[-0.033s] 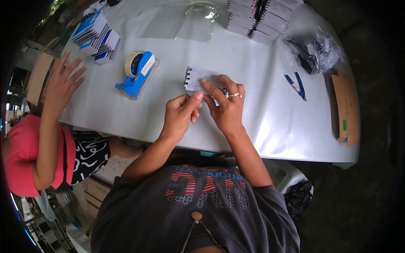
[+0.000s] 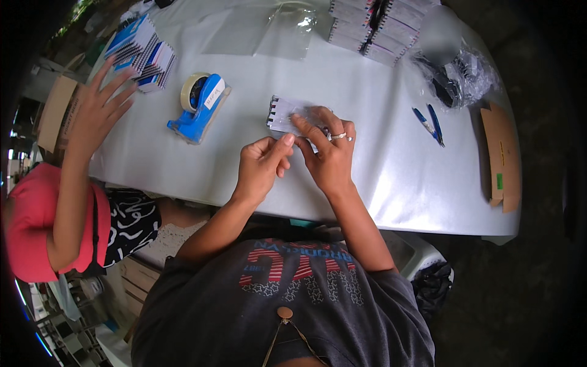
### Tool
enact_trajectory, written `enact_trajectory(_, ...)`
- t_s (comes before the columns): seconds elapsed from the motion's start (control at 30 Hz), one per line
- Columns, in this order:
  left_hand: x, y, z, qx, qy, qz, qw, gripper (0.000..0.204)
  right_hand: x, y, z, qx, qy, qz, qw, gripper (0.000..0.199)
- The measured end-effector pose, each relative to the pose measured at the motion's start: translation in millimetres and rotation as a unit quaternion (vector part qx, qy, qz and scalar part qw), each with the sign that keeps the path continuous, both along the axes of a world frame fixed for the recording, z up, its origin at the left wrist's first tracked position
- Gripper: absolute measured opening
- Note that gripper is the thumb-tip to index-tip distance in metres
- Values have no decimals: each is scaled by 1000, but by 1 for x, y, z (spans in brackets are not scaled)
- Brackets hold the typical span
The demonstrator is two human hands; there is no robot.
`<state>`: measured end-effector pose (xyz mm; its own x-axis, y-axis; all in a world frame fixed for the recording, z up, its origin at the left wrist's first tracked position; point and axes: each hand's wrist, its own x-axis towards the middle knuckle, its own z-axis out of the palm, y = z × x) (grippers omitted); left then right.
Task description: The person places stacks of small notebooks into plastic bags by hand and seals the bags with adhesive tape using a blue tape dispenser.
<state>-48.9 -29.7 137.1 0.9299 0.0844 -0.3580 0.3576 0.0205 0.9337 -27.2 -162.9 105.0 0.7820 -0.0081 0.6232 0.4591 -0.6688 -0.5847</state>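
Note:
A small spiral notebook (image 2: 282, 114) in a clear plastic sleeve lies on the white table (image 2: 367, 177) in front of me. My right hand (image 2: 331, 156), with rings on two fingers, presses its fingertips on the sleeve's near end and holds it down. My left hand (image 2: 262, 166) is just beside it, with thumb and forefinger pinched at the sleeve's near edge and touching the right thumb. What lies between the pinched fingers is too small to make out.
A blue tape dispenser (image 2: 199, 109) stands left of the notebook. Notebook stacks sit far left (image 2: 143, 52) and at the back right (image 2: 379, 27), by clear sleeves (image 2: 263, 27). Blue pens (image 2: 428, 124), a plastic bag (image 2: 458, 76) and cardboard (image 2: 501, 159) lie right. Another person's hand (image 2: 101, 107) hovers left.

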Motion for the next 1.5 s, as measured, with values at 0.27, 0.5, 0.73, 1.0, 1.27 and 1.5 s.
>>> enact_trajectory(0.27,0,9,-37,289,-40,13,957,31,1,-39,53,-42,121,141,982,53)
enact_trajectory(0.5,-1,57,-53,440,-161,27,883,17,1,-33,53,-94,83,73,989,61)
enact_trajectory(0.73,-24,86,-65,334,-139,54,931,35,1,-33,7,126,163,102,973,91)
enact_trajectory(1.0,-22,83,-41,258,-238,-154,924,97,-17,-19,-14,341,394,274,808,72)
enact_trajectory(1.27,-64,106,-6,192,-220,-109,950,61,22,-10,-14,233,311,456,801,75)
enact_trajectory(1.5,-105,158,17,394,-254,29,883,67,141,31,-55,-82,261,165,948,76)
